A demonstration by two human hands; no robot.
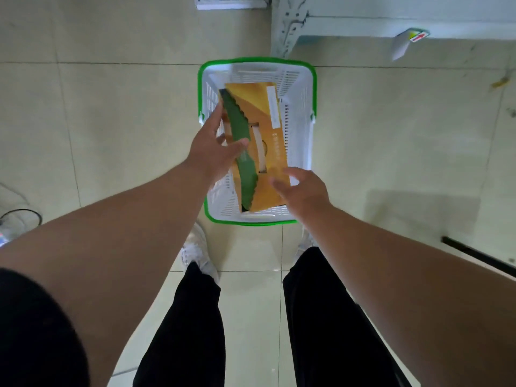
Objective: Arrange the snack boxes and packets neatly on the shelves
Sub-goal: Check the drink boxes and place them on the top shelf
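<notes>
A white plastic basket [300,127] with a green rim stands on the floor in front of my feet. Inside it lies an orange snack box [272,152] with a white handle strip, and a green packet [241,146] with a scalloped edge rests along its left side. My left hand [216,150] is over the basket's left part, thumb on the green packet and fingers spread behind it. My right hand [303,189] hovers over the near right corner of the orange box, fingers apart, holding nothing.
A pale tiled floor surrounds the basket. A white shelf base [391,26] with a price tag [405,41] runs along the upper right. A dark strip [477,254] lies at the right edge. My white shoes [199,252] and black trousers stand just behind the basket.
</notes>
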